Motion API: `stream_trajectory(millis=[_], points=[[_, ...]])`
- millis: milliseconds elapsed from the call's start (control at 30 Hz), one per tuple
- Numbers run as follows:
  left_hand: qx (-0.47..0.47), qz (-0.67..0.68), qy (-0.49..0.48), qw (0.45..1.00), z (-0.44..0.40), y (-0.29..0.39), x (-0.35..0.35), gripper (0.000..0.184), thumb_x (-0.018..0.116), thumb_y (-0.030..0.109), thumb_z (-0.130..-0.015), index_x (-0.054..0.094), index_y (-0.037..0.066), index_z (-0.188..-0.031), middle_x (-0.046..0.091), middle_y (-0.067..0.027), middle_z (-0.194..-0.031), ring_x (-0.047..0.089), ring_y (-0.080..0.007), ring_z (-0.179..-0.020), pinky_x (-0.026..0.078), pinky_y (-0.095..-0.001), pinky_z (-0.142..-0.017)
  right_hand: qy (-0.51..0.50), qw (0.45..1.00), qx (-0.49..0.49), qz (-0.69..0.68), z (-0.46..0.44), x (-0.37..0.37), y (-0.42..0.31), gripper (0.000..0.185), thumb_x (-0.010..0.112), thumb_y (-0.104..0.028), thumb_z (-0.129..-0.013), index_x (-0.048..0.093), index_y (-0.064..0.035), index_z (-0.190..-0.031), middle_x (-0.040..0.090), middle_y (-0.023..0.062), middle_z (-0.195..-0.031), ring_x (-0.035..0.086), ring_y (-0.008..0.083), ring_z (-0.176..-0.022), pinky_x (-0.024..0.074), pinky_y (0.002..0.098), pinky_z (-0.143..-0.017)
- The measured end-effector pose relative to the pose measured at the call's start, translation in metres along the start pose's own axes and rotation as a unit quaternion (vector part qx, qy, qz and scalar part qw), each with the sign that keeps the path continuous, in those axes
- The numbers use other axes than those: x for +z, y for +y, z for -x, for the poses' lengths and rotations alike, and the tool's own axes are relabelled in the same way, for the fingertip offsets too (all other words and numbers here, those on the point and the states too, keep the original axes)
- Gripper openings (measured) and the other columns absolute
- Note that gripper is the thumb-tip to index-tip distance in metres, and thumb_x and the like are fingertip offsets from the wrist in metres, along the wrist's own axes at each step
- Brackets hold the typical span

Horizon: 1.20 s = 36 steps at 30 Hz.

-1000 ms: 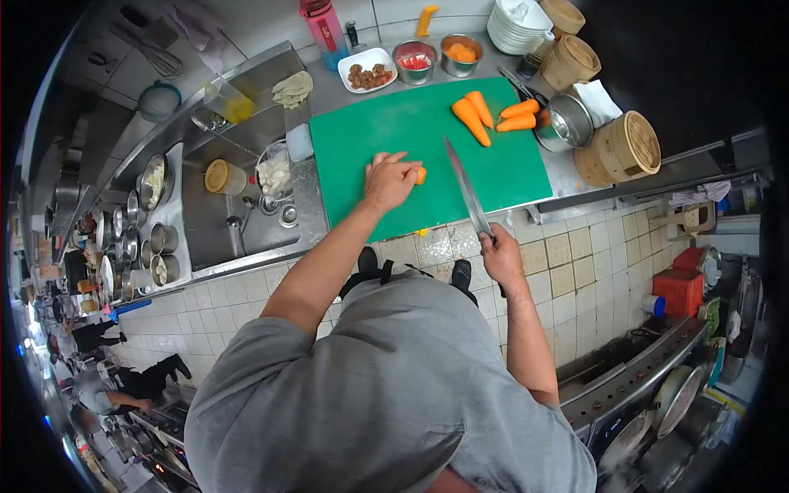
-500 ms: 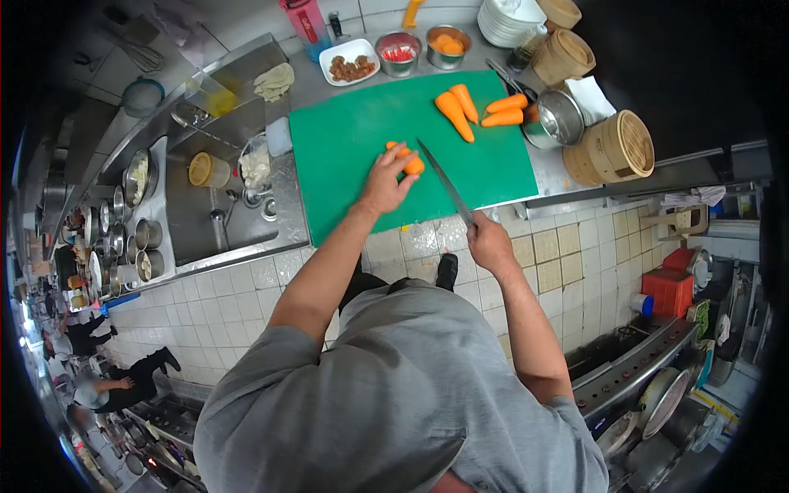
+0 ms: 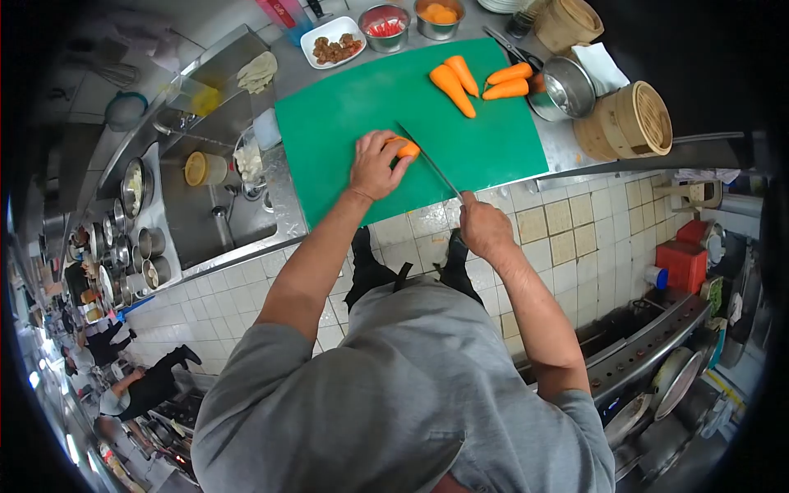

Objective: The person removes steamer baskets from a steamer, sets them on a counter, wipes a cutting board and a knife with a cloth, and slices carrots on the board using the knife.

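Observation:
On the green cutting board (image 3: 345, 107), my left hand (image 3: 376, 167) is closed over a carrot (image 3: 406, 148), its fingers covering much of it and the thick end showing on the right. The handle of a long kitchen knife (image 3: 436, 167) is wrapped in my right hand (image 3: 486, 228) at the board's near edge. The blade slants up and left, close beside the carrot's exposed end; whether it touches I cannot tell. Several whole peeled carrots (image 3: 451, 89) lie at the board's far right.
Behind the board stand a white dish of brown food (image 3: 335, 43), a bowl of red pieces (image 3: 385, 28) and a bowl of orange pieces (image 3: 439, 18). A metal bowl (image 3: 564, 87) and bamboo steamers (image 3: 625, 123) are at right, a sink (image 3: 234, 177) at left. Two people are in the left distance.
The knife has come left, its blade now beside the carrot's end, where before there was a gap. My left hand still holds the carrot. The whole view has shifted slightly.

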<state>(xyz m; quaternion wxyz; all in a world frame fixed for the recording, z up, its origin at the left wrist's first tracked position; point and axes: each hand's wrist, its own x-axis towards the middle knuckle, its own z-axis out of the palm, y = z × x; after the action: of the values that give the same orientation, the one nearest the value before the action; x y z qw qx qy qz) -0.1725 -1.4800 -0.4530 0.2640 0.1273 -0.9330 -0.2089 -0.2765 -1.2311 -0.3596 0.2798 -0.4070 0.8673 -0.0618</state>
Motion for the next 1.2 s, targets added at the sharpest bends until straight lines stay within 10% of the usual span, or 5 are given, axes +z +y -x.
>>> stream_trajectory(millis=[1200], points=[[0.031,0.003,-0.059,0.998,-0.004,0.008,-0.008,0.023,0.075,0.027,-0.089,0.076,0.019,-0.11,0.055,-0.0102,-0.123,0.052,-0.0307,-0.119,0.037,-0.0507,-0.106,-0.059,0.996,0.058,0.035,0.055,-0.042,-0.017,0.024,0.048,-0.017,-0.105,0.052,-0.0018,-0.123,0.072,0.0254,-0.092,0.071,0.0462,-0.085,0.0552,0.0565,-0.077]])
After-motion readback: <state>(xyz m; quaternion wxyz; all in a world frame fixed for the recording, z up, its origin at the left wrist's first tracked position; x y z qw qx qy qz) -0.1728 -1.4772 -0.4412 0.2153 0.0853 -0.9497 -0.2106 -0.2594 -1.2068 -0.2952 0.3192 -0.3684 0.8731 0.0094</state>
